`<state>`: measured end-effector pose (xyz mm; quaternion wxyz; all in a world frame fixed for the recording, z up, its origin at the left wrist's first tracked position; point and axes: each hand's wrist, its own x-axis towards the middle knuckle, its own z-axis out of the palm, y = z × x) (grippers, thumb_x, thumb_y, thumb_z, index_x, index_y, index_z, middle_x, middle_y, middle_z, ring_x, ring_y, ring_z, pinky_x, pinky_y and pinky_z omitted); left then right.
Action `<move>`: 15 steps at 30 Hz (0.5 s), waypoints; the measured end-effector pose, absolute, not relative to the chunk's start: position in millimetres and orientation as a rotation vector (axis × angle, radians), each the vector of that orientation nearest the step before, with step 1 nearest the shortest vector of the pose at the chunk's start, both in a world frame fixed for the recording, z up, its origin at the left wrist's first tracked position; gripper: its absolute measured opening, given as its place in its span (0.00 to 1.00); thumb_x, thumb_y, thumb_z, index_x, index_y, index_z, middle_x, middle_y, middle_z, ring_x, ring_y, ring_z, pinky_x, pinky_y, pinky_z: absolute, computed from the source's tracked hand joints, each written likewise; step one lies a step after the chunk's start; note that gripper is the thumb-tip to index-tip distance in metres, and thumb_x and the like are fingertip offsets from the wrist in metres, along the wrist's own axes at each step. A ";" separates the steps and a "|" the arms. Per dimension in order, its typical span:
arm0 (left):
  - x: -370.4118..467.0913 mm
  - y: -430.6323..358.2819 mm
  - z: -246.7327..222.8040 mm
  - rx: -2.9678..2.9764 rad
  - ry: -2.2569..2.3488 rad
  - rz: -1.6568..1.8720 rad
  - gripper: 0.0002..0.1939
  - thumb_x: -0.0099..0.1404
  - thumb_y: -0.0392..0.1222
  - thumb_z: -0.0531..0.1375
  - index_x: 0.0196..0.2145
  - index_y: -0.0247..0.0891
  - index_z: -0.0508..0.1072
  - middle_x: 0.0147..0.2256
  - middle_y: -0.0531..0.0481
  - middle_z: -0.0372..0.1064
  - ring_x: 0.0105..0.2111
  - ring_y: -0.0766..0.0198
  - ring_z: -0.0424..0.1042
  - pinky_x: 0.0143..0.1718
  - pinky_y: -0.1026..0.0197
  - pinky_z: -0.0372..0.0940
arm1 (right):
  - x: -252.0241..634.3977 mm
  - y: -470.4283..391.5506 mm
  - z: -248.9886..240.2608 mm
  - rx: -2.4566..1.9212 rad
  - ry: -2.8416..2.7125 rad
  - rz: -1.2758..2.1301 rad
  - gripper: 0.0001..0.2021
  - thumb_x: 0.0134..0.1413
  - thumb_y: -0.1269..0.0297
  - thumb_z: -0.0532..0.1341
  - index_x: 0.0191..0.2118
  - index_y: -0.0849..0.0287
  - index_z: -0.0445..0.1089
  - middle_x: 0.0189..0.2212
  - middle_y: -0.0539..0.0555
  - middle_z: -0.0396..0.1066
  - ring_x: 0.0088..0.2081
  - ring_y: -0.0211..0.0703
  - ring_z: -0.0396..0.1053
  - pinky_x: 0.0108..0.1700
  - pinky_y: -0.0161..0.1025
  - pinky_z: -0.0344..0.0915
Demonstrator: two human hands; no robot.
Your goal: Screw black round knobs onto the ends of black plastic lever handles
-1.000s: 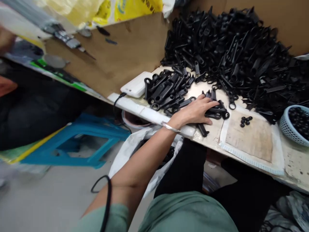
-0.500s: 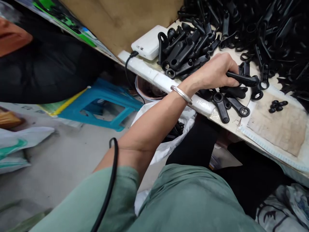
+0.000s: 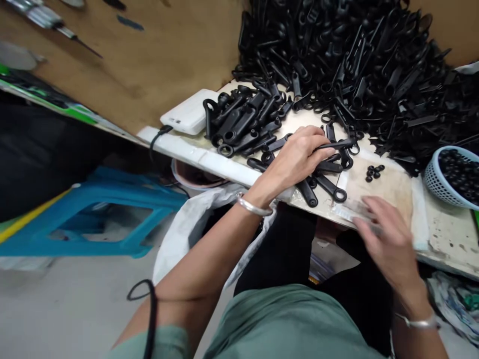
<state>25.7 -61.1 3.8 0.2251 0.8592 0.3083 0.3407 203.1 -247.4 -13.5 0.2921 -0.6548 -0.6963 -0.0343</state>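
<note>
"What's around that blue stool?"
"I see grey floor below it and a pale table to its right, with a white strip along the edge."
"And walls?"
"Beyond the stool, I face a brown panel; a second panel rises far to its right."
"Light?"
"Pale on the floor, dim behind the stool."
</note>
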 end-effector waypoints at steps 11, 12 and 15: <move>4.6 -116.0 -3.1 1.600 0.810 0.957 0.12 0.67 0.46 0.59 0.41 0.37 0.77 0.25 0.54 0.65 0.22 0.69 0.65 0.28 0.63 0.63 | 196.2 -230.2 -19.5 -1.833 -1.882 -0.086 0.10 0.60 0.65 0.60 0.46 0.56 0.73 0.41 0.57 0.74 0.43 0.51 0.70 0.47 0.50 0.69; 6.0 -119.4 -4.3 1.574 0.780 0.948 0.11 0.66 0.46 0.60 0.40 0.37 0.77 0.25 0.54 0.66 0.23 0.68 0.66 0.30 0.62 0.65 | 203.7 -241.7 -16.2 -1.859 -1.847 -0.107 0.10 0.60 0.65 0.60 0.46 0.56 0.74 0.41 0.57 0.74 0.43 0.50 0.70 0.47 0.50 0.69; 15.3 -126.5 -8.4 1.589 0.691 0.897 0.10 0.63 0.47 0.63 0.37 0.39 0.79 0.32 0.50 0.70 0.32 0.64 0.71 0.37 0.59 0.68 | 227.2 -277.0 -13.5 -1.963 -1.690 -0.220 0.09 0.59 0.64 0.60 0.44 0.55 0.74 0.40 0.56 0.75 0.42 0.49 0.71 0.46 0.48 0.69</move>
